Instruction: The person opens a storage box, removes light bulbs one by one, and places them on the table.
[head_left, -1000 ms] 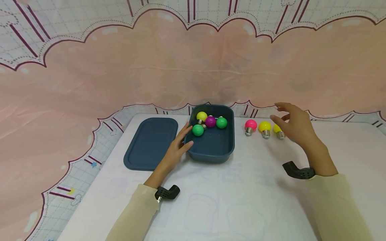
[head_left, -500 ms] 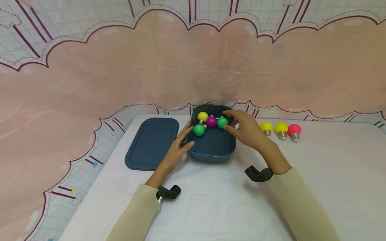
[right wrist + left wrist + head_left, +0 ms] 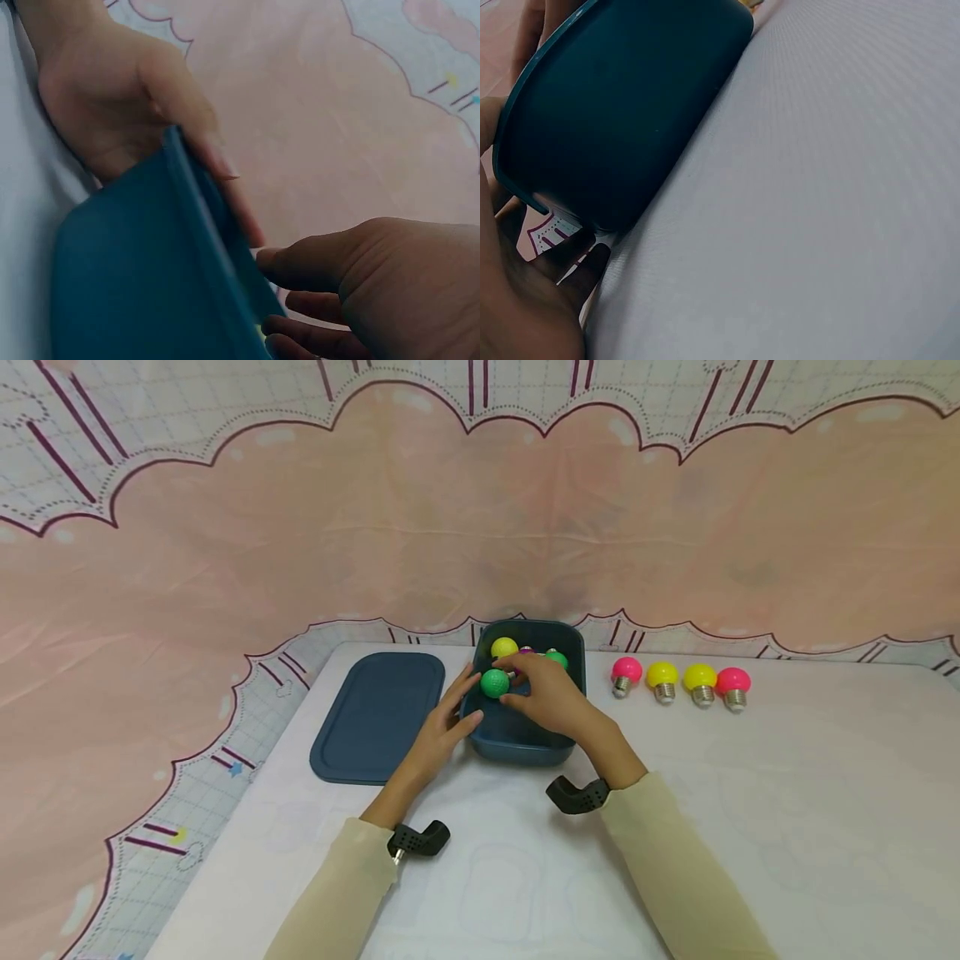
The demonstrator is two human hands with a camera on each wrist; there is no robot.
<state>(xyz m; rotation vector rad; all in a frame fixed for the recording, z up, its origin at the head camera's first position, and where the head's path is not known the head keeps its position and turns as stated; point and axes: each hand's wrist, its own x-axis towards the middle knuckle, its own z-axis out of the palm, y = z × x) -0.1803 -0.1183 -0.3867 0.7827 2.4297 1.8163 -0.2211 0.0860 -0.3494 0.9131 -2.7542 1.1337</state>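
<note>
Now right hand swings back from bulb row into blue tub, fingers closing round green bulb inside; left hand, fingers straight, steadies tub wall; pink bulb newly placed on surface.

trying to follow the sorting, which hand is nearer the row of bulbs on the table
Right. The right hand is over the blue box, beside the bulb row. The left hand rests on the box's far side from the row.
</note>
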